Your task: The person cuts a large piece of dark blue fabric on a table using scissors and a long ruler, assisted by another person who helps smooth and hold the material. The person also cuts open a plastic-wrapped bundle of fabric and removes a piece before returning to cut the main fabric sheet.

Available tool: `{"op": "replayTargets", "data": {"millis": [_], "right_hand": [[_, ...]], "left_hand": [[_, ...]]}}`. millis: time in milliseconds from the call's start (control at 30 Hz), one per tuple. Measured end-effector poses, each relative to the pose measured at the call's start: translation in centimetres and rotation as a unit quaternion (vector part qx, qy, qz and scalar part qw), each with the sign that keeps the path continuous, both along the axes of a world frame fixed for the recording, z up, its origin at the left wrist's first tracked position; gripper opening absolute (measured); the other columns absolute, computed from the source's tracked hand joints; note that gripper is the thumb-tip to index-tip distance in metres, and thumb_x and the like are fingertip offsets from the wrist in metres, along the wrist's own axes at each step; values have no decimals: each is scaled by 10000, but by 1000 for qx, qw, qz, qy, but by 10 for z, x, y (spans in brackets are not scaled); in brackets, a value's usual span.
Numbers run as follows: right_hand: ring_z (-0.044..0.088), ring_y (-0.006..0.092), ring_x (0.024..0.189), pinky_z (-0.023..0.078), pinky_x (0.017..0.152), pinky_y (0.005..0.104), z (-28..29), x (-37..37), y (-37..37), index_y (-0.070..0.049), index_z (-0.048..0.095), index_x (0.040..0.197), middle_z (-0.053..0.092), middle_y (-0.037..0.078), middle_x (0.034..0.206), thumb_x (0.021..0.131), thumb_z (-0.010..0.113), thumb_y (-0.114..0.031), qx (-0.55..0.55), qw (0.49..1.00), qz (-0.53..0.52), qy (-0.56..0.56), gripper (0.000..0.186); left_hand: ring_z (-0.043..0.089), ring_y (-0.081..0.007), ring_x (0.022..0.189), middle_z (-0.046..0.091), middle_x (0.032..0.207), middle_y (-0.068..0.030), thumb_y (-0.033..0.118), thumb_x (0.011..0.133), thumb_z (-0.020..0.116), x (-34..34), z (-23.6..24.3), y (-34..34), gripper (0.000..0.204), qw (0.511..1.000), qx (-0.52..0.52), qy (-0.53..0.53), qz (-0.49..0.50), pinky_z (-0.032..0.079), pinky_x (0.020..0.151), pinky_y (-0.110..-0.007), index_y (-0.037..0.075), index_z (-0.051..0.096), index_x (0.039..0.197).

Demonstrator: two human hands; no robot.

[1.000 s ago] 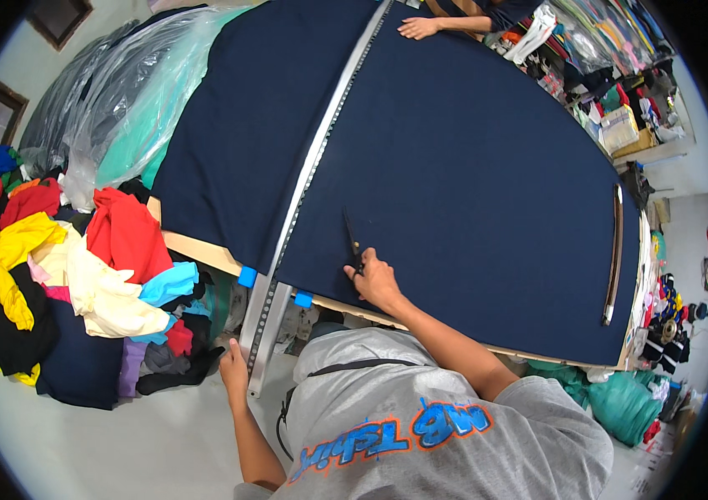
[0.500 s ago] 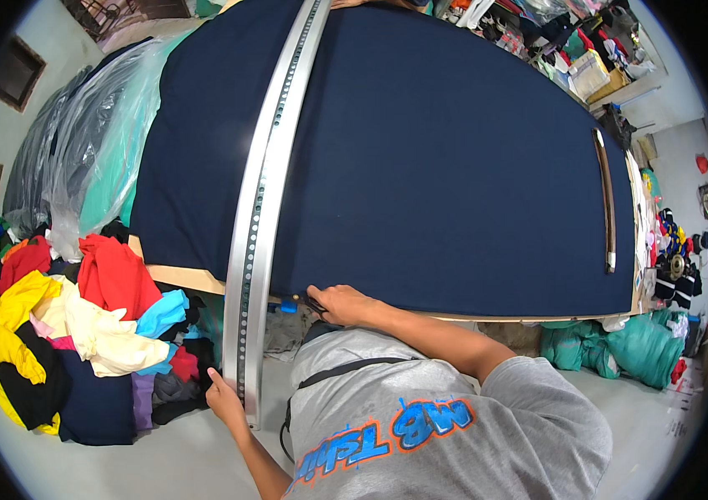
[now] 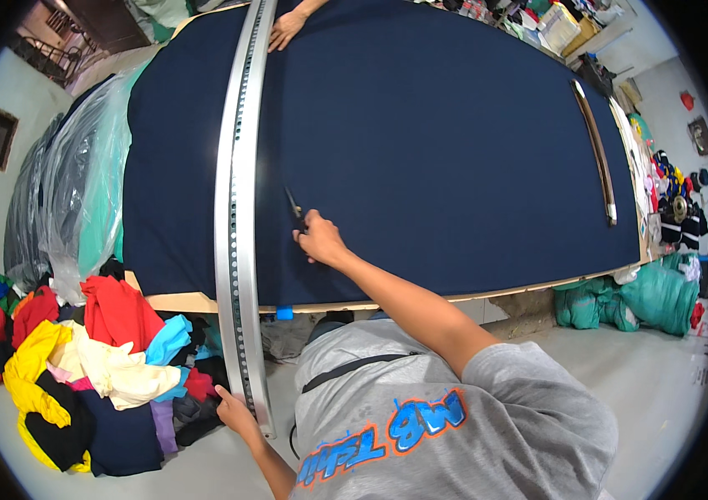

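Dark navy fabric [image 3: 445,158] covers a large table. A long silver metal straightedge [image 3: 239,167] with a row of holes lies across it and overhangs the near edge. My left hand [image 3: 235,412] grips the straightedge at its near end, some fingers hidden. My right hand [image 3: 318,237] is closed on black scissors [image 3: 291,200], held over the fabric just right of the straightedge, blades pointing away from me. At the far end, another person's hand [image 3: 285,33] rests on the fabric beside the straightedge.
A pile of coloured garments [image 3: 112,375] lies at lower left, below plastic-wrapped material [image 3: 70,175]. A brown strip [image 3: 594,150] lies near the table's right end. Green bundles [image 3: 629,296] sit under the right side; cluttered shelves [image 3: 562,29] stand behind.
The straightedge sits more upright and farther left in view. My right hand has moved up and away from the near edge since half a second ago, with the scissors.
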State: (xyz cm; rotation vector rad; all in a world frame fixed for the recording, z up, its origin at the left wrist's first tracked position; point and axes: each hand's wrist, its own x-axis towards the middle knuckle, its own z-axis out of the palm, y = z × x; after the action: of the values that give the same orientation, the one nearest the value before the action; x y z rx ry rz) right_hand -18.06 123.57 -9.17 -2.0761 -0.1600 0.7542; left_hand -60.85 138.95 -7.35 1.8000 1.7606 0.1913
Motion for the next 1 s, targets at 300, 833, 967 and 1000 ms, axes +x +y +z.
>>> {"op": "replayTargets", "data": {"millis": [300, 833, 967, 1000], "right_hand": [[724, 505, 1071, 573, 900, 583, 1, -33, -30, -18, 568, 1274, 757, 295, 1095, 986, 738, -253, -59, 939, 316, -121, 410], [709, 496, 951, 566, 836, 571, -17, -18, -281, -32, 482, 1245, 715, 252, 1012, 901, 835, -140, -322, 909, -28, -262, 504], [700, 474, 1015, 553, 901, 563, -18, -24, -297, -23, 484, 1299, 698, 251, 1078, 871, 799, -57, -251, 945, -16, -212, 533], [704, 467, 1022, 555, 905, 548, -14, -26, -296, -23, 496, 1309, 702, 241, 1065, 857, 806, -61, -236, 948, -19, -214, 549]], "left_hand": [[433, -250, 526, 477, 542, -128, 567, 1149, 452, -3, -21, -4, 816, 998, 27, -12, -55, 377, 584, -485, -80, 551, 663], [609, -474, 1315, 665, 1406, -280, 440, 1023, 697, 267, -96, 111, 659, 989, 109, 62, -74, 486, 1120, -531, -61, 609, 1442], [584, -449, 1407, 597, 1526, -324, 379, 1040, 638, 324, -98, 135, 662, 972, 5, -226, 59, 451, 1188, -476, -121, 582, 1470], [583, -445, 1410, 596, 1526, -327, 377, 1036, 636, 339, -90, 149, 681, 957, 7, -288, 42, 447, 1191, -468, -131, 562, 1483]]}}
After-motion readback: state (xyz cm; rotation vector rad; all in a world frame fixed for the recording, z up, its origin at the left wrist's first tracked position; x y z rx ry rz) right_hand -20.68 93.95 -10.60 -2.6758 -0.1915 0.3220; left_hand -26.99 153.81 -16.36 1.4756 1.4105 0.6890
